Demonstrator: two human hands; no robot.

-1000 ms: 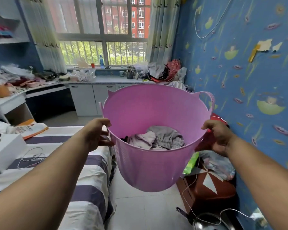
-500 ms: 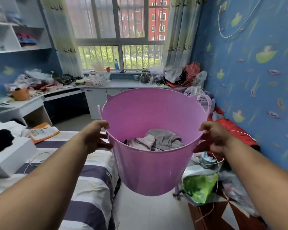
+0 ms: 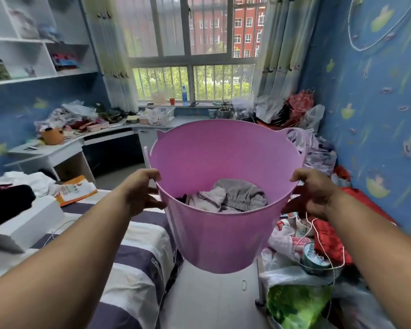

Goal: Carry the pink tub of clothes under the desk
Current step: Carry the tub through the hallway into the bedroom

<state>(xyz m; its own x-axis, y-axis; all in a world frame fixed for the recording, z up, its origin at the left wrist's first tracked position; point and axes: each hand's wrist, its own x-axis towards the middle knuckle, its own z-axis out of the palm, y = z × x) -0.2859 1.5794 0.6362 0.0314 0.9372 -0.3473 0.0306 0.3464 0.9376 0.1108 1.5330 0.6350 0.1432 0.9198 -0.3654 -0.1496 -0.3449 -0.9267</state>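
Note:
The pink tub [image 3: 223, 238] hangs in the air in front of me, above the floor strip between bed and clutter. Grey clothes [image 3: 230, 195] lie crumpled at its bottom. My left hand [image 3: 140, 191] grips the tub's left rim, thumb over the edge. On the opposite side my right hand [image 3: 312, 191] grips the right rim. The white corner desk [image 3: 64, 148] stands ahead at the left, with a dark opening [image 3: 109, 155] beneath it.
A striped bed [image 3: 138, 252] runs along my left, with a white box [image 3: 26, 222] and an orange packet [image 3: 75, 189] on it. Bags, a red cloth [image 3: 330, 241] and a green bag [image 3: 297, 305] crowd the floor at right. A narrow white floor strip [image 3: 211, 300] leads forward.
I have walked forward with the tub; the desk and window are closer and the view has turned a little left. Both hands keep their hold on the rim.

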